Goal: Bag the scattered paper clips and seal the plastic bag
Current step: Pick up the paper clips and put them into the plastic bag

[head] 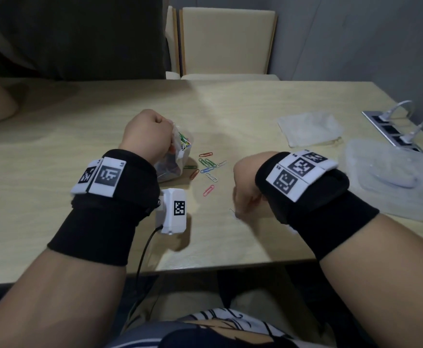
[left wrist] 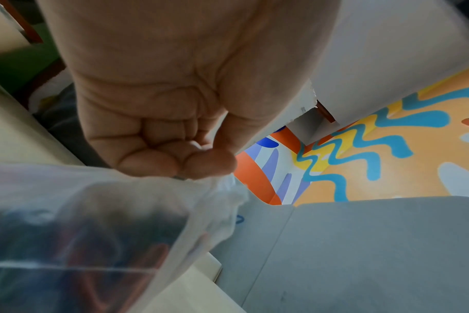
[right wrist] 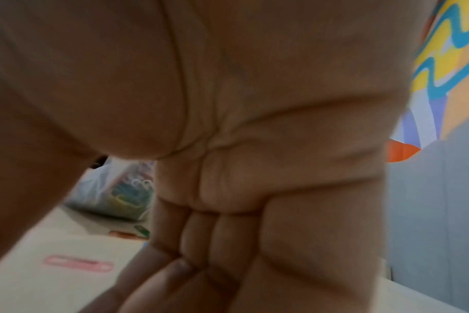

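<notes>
I see a pale wooden table (head: pixel 268 101), a cream chair (head: pixel 226 41) behind it, and grey walls (head: pixel 356 41).

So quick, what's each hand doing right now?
Left hand: fingers closed on the clear plastic bag of coloured paper clips.
Right hand: fingers curled at a silver paper clip; grip cannot be told.

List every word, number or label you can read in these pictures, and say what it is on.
No text reads clearly.
Left wristband: square coded markers; tiny corner letters, too small to read.
Right wristband: the same, too small to read.
White camera box: a coded marker only, no words.
</notes>
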Tool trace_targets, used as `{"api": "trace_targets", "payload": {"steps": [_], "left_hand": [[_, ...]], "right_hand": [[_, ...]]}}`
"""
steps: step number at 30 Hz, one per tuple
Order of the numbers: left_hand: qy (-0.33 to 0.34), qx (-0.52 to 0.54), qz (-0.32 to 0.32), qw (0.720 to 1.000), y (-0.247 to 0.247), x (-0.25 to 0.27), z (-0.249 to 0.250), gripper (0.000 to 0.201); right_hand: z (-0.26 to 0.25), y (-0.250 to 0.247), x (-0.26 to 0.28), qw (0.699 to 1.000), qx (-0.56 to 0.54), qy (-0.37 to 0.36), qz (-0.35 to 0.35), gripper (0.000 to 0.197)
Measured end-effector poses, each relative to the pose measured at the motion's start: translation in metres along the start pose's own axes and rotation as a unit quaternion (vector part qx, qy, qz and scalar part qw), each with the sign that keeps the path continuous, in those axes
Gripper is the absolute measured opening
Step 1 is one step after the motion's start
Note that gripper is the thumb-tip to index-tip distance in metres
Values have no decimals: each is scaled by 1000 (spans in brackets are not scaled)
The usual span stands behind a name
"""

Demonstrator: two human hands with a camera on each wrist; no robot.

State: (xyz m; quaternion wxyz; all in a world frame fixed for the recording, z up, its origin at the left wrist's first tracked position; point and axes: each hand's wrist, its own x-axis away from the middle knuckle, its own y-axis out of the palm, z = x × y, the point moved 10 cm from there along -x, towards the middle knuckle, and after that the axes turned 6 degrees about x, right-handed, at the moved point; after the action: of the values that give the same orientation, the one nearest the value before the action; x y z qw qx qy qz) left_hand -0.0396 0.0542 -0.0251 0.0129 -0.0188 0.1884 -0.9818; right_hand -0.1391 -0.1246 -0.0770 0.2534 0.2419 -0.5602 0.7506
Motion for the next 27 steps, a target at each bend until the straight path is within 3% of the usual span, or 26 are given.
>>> {"api": "trace_targets", "payload": {"steps": [4, 7, 9, 11, 13, 15, 16, 19, 21, 27], "left_hand": [[1, 2, 6, 1000, 1, 1, 1, 19], [1, 0, 9, 1000, 0, -1, 1, 20], [-1, 4, 6, 1000, 0, 0, 0, 18], [0, 6, 8, 1000, -1, 0, 1, 18], [5, 6, 11, 1000, -1, -3, 0, 19], [9, 5, 12, 1000, -2, -6, -1, 20], [10, 7, 11, 1000, -2, -8, -1, 20], [6, 11, 7, 1000, -1, -10, -4, 18], [6, 14, 3, 1000, 0, -12, -5, 18], [12, 23, 2, 1000, 0, -18, -8, 19]], "right_hand": [[-8, 8, -4, 999, -38, -6, -27, 20], [-11, -1, -18, 998, -65, 15, 17, 28], [5, 0, -76, 994, -90, 55, 42, 47], [10, 13, -141, 996, -61, 15, 69, 66], [2, -14, -125, 986, -98, 4, 132, 46], [-13, -52, -56, 976, -95, -15, 194, 20], [-13, -53, -50, 975, -113, -17, 188, 23], [-8, -53, -44, 971, -164, -30, 170, 99], [-18, -49, -45, 974, -150, -71, 154, 116], [-40, -56, -51, 975, -48, -105, 191, 43]]}}
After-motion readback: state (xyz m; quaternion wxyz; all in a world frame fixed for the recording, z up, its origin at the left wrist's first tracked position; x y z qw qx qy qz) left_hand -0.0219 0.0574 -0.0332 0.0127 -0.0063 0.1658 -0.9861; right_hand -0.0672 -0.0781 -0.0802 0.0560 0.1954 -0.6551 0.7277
